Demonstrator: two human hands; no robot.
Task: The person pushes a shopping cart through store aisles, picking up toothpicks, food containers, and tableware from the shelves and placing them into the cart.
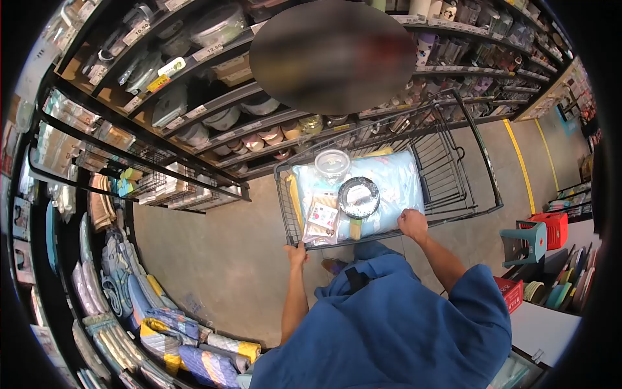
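A black wire shopping cart (447,165) stands in front of me. In it lies a light blue wrapped bundle (398,175), with a clear round container (332,165), a black-rimmed round item (359,198) and a clear packet with a white label (322,216) on top. My left hand (297,253) is closed on the cart's near left corner. My right hand (413,224) is a fist at the cart's near edge, beside the blue bundle; its fingers look wrapped on the rim, though the rim under them is hidden.
Shelves of containers and bowls (223,120) line the far side. Folded quilts (188,353) fill the shelving at left. A teal stool (528,241) and a red stool (556,230) stand at right, near a red basket (510,293). Yellow lines (520,162) mark the floor.
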